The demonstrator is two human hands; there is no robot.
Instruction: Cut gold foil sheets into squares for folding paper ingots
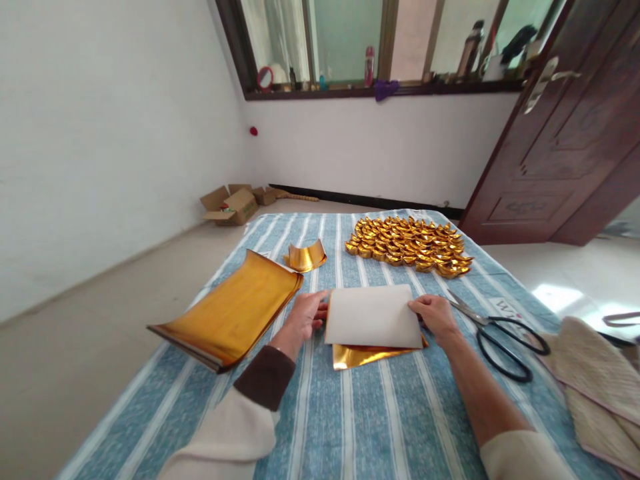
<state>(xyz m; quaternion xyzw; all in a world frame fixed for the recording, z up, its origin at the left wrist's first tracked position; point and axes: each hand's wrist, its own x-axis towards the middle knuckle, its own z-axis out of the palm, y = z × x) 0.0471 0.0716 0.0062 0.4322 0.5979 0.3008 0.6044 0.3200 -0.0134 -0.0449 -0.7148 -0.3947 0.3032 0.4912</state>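
Note:
A white-backed foil paper sheet (373,317) is in front of me, white face up. Beneath it, another piece of gold foil paper (363,359) sticks out on the near side. My right hand (434,316) pinches the sheet's right edge, thumb on top and fingers below. At the left edge, my left hand (309,316) grips with its thumb near the far corner; its fingertips are partly hidden. Left of that hand lies a thick curled stack of gold foil paper (237,310). Scissors with black handles (493,327) rest open beside my right hand.
Many folded gold paper ingots (407,243) sit in rows at the table's far right. A small curved gold foil piece (307,255) lies far left. A blue striped cloth (320,427) covers the table. Beige fabric (595,380) is at right; a cardboard box (233,205) stands beyond.

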